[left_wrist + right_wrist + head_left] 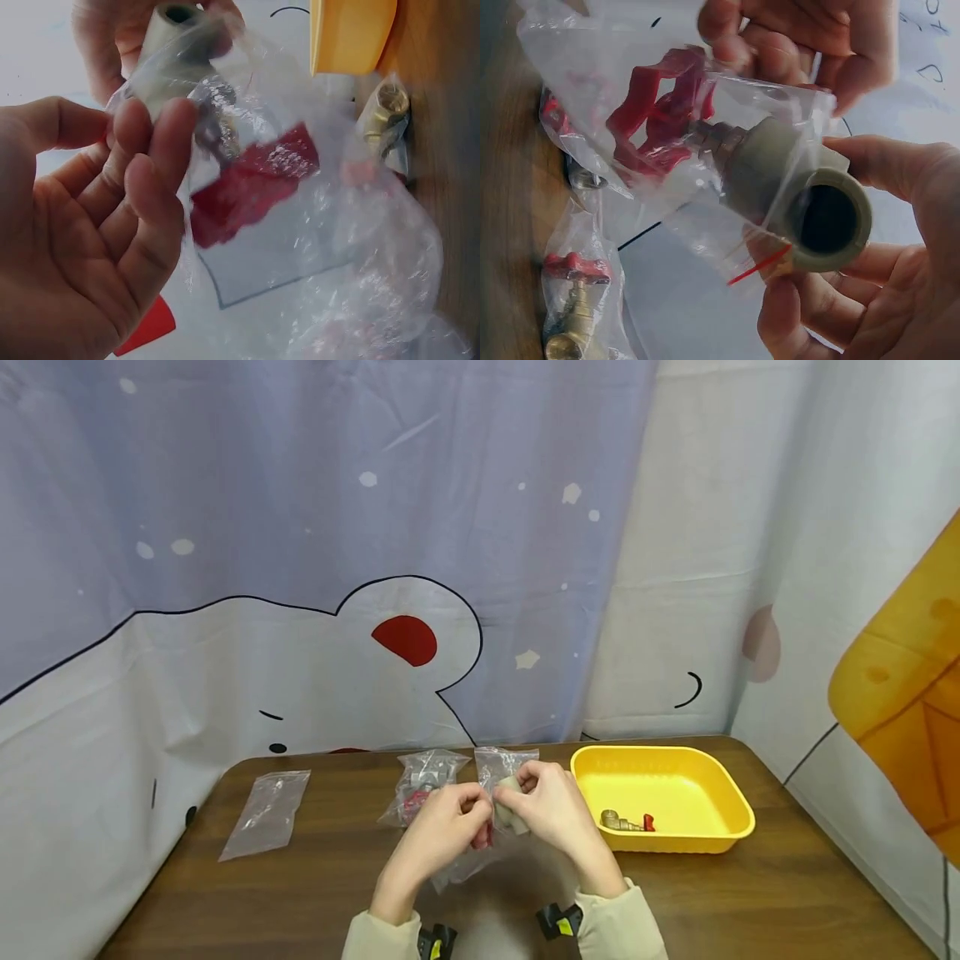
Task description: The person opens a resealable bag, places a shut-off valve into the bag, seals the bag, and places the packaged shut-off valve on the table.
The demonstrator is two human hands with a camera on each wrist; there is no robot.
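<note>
By the left hand (pixel 442 820), a clear plastic bag (pixel 705 232) is pinched; by the right hand (pixel 553 806), the beige-grey, red-handled pipe valve (pixel 761 176) partly inside is grasped, over the tabletop (pixel 322 897), towards its far edge. Unbagging seems underway; steady withdrawal is called for.

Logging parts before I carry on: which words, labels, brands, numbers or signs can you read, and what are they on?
None can be read with certainty.
White curtain: small dark marks, upper right of the right wrist view, perhaps letters; cut off and too blurred to read.
Valve, clear bag and yellow tray: no legible text.
</note>
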